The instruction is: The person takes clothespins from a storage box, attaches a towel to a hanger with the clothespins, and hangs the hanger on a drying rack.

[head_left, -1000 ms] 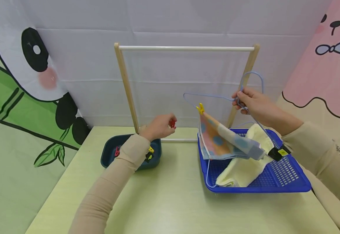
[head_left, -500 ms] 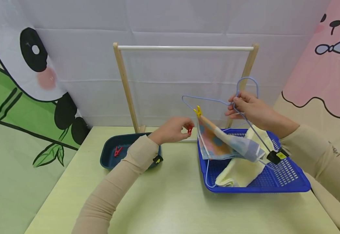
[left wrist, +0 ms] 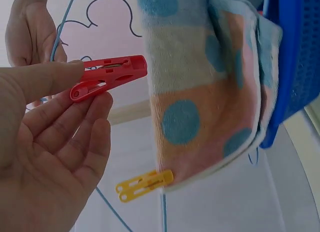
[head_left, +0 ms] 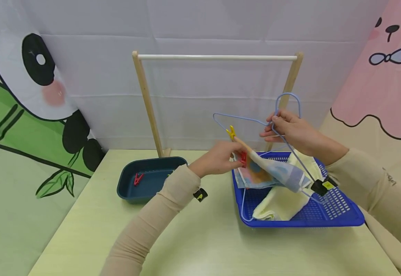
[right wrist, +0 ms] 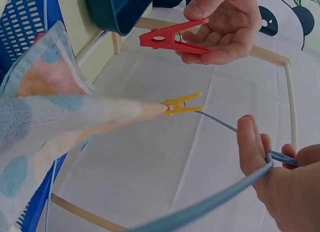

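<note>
My left hand [head_left: 221, 158] pinches a red clothespin [left wrist: 112, 74] between thumb and fingers, close beside a patterned towel [left wrist: 200, 97] with blue dots. In the right wrist view the clothespin's handles are spread and its nose end looks closed. My right hand [head_left: 291, 128] grips a blue wire hanger [head_left: 288, 142] just below its hook. The towel hangs over the hanger's lower bar, and a yellow clothespin [right wrist: 182, 103] clips it at the left end. The towel's lower part hangs over the blue basket [head_left: 304, 222].
A pale yellow cloth [head_left: 283, 203] and another hanger lie in the basket. At left stands a dark teal bin [head_left: 128, 195] with a red clothespin [head_left: 138, 179] inside. Behind stands a wooden rack [head_left: 147, 99] with a white top rod [head_left: 217, 57].
My left hand has moved right from over the teal bin to the towel, carrying the red clothespin. My right hand and the hanger have shifted slightly left and down.
</note>
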Demonstrator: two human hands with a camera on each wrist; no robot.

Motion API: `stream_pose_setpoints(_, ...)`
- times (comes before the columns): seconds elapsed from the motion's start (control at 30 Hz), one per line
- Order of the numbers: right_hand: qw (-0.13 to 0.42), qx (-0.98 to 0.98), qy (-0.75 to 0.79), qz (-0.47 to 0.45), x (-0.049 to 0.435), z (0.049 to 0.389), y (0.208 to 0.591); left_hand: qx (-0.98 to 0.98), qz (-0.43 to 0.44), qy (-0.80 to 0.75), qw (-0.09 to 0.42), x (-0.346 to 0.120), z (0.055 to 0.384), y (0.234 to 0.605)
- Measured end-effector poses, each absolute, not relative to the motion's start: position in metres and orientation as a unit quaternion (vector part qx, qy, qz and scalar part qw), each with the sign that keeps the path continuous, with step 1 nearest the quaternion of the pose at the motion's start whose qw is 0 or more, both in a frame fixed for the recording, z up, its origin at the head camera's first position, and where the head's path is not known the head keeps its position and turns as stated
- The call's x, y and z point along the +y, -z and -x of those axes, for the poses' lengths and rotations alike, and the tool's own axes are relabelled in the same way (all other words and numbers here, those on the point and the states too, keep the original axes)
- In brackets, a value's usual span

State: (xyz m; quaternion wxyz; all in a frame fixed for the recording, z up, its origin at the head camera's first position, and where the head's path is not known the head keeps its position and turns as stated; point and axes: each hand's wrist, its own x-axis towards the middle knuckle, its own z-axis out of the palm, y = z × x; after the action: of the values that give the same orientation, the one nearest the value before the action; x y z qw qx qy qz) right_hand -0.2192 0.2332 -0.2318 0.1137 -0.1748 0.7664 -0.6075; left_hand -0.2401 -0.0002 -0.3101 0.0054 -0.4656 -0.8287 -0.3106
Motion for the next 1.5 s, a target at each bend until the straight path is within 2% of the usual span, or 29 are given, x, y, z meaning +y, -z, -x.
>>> stream_pose_setpoints(0.17, 0.111, 0.752, 0.628, 0.166, 0.231, 0.219, 0.234, -0.809, 0.477, 0.342, 0.003, 0.01, 0.235, 0.314)
stream_pose_setpoints(0.43, 0.112, 0.761, 0.62, 0.153, 0.226, 0.22, 0.235, -0.791, 0.484, 0.372, 0.043, 0.025, 0.227, 0.32)
stream_pose_setpoints(0.63, 0.114, 0.778, 0.601, 0.142, 0.226, 0.221, 0.233, -0.784, 0.484, 0.389, 0.016, 0.036, 0.224, 0.324)
stream_pose_setpoints(0.77, 0.119, 0.776, 0.603, 0.138, 0.227, 0.221, 0.233, -0.79, 0.486, 0.374, 0.011, 0.042, 0.221, 0.323)
stream_pose_setpoints(1.03, 0.122, 0.771, 0.608, 0.142, 0.226, 0.223, 0.236, -0.798, 0.501, 0.332, 0.039, 0.049, 0.217, 0.322)
stream_pose_setpoints(1.5, 0.123, 0.768, 0.612, 0.144, 0.227, 0.223, 0.236, -0.816, 0.508, 0.27, 0.059, 0.066, 0.212, 0.322)
